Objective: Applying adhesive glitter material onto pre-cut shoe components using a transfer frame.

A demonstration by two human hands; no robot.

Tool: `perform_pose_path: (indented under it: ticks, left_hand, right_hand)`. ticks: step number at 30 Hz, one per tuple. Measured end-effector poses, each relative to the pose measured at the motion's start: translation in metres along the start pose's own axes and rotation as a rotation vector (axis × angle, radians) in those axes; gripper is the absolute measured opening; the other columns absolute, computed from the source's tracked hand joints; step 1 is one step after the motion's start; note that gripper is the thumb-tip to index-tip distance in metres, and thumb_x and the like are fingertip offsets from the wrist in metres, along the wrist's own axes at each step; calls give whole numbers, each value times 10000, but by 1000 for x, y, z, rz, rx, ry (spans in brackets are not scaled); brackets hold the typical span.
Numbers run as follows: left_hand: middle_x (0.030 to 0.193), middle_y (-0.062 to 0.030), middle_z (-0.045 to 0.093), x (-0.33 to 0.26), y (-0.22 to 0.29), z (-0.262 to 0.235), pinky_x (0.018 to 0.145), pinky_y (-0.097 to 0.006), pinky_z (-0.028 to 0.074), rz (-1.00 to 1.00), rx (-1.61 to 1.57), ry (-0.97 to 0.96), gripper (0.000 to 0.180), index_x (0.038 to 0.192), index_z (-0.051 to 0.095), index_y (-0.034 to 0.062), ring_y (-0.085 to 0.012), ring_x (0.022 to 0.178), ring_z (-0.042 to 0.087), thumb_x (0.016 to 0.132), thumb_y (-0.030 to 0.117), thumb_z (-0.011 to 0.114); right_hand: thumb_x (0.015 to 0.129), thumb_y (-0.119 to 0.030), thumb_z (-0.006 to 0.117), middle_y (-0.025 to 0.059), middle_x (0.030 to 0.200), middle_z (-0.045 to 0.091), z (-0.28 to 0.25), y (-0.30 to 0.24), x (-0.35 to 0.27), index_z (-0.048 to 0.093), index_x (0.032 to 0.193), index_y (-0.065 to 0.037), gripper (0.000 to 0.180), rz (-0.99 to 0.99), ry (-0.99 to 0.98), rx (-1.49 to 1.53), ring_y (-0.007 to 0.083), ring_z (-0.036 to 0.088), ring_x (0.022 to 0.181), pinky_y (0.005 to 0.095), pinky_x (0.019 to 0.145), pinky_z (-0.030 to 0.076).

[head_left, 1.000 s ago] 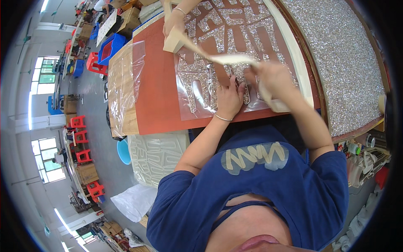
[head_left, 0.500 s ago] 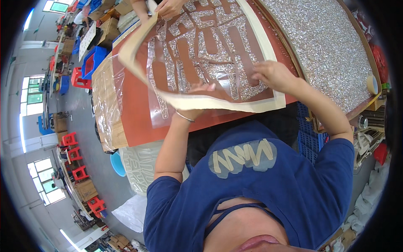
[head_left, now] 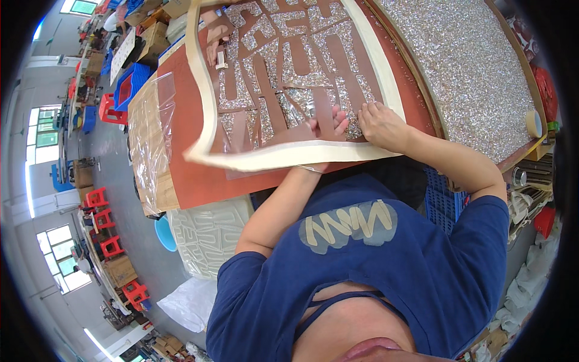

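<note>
A clear film sheet with a cream taped border curves up over the table, its lower left corner lifted. Brown elongated shapes and glittering patches show across it. Reaching in below the near border, my left hand lies beneath the sheet, palm up. Its spread fingers show through the film around a brown strip. My right hand is on top by the right border, fingers bent and bunched against the sheet; what they pinch, if anything, is hidden. A co-worker's hand is under the film at the far left.
A reddish-brown mat lies under the sheet. To the right stands a tray of glittering flakes, with a tape roll at its edge. Clear plastic covers cardboard at left. Blue crates stand below the table.
My left hand has moved right under the sheet, and my right hand has come down onto it. The border's left side has swung outward. The co-worker's hand has moved down the sheet.
</note>
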State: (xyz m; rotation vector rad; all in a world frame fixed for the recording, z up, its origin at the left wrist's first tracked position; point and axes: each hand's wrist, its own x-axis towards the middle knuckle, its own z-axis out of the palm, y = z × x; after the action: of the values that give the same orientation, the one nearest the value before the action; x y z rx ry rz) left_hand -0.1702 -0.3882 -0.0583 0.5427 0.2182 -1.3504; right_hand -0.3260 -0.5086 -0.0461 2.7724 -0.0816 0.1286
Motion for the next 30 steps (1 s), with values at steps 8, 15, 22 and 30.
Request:
perform_pose_path:
  ticks: [8,15,22,30]
  left_hand:
    - [1071,-128,579,15,-7,-40,881,-352,503,55,479,82,320,1151,474,37,-226,1004,576,841,95,529]
    - [983,-143,590,-6,-1,27,907,-448,487,-93,100,-201,314,1119,535,29,-327,998,580,857,199,574]
    - [941,-106,556,35,-50,-37,731,-325,471,733,1532,-123,284,1064,530,-6,-238,773,549,895,222,541]
    - [1159,-245,433,4,-48,-4,917,-429,391,986,1975,-284,446,1110,471,-46,-412,1080,449,763,143,679]
  right_hand:
    - [754,-106,563,85,761,600,-58,91,11,579,881,-71,133,402,403,384,258,596,706,370,661,489]
    - [763,-346,634,236,1129,570,-22,-5,-64,505,1128,96,588,161,84,433,355,556,1054,427,926,418]
    - [737,-122,598,212,1079,571,-29,18,-61,521,1077,41,384,112,37,346,343,587,944,423,864,449]
    - [777,-94,577,156,891,576,-115,161,40,493,962,12,229,455,166,327,282,611,749,373,608,502]
